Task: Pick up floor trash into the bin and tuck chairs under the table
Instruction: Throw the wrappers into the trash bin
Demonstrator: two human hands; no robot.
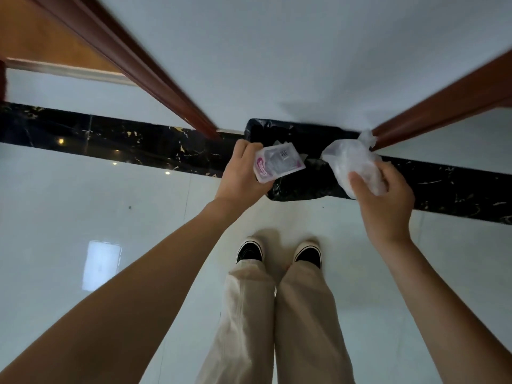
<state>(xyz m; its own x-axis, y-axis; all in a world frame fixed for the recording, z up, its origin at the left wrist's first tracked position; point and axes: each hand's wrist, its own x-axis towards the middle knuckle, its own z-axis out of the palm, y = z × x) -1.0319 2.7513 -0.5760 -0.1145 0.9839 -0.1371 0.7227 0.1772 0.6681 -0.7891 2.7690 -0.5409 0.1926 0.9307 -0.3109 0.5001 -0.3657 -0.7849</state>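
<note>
A bin lined with a black bag [299, 187] stands on the floor against the white wall, straight ahead of my feet. My left hand [241, 173] holds a flat white-and-pink wrapper [278, 163] over the bin's left rim. My right hand [385, 200] grips a crumpled white plastic bag [352, 164] over the bin's right side. Both pieces hang above the dark opening, whose inside is mostly hidden.
A reddish wooden door frame [144, 65] runs down to the floor left of the bin, another wooden post [443, 106] to its right. A black marble skirting strip [110, 139] lines the wall base. Glossy white floor tiles [83, 217] spread around my shoes [277, 252].
</note>
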